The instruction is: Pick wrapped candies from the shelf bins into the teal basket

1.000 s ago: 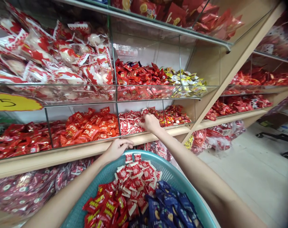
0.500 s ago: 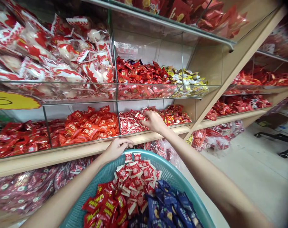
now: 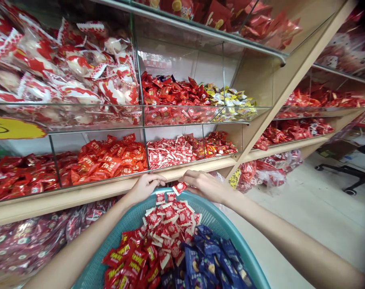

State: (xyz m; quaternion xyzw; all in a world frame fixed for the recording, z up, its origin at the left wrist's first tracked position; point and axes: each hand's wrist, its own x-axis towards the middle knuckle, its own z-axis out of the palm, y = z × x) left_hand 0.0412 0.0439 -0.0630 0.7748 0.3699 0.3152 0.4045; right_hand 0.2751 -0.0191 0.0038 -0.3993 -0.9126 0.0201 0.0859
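Observation:
My right hand (image 3: 202, 185) pinches a red-and-white wrapped candy (image 3: 179, 188) above the far rim of a teal plastic basket (image 3: 227, 218). Beside it, my left hand (image 3: 146, 186) is closed at the rim, between basket and shelf edge; its fingertips are partly hidden. Two matching candies lie just inside the rim, near both hands. In the basket are a heap of red-and-white candies (image 3: 170, 228), red packets with yellow lettering (image 3: 126, 263) and dark blue packets (image 3: 212, 261).
Beyond the basket, a wooden shelf edge (image 3: 110, 192) fronts glass-divided bins of red-and-white candies (image 3: 170, 152), orange-red packets (image 3: 110, 156) and other sweets. Large clear-wrapped sweets (image 3: 80, 60) fill an upper bin. Bagged goods (image 3: 28, 241) lie underneath. A wheeled chair base (image 3: 347, 176) stands at right.
My right hand has come back from the red-and-white candy bin to the basket rim, carrying one candy. My left hand stays at the rim. The view has shifted slightly.

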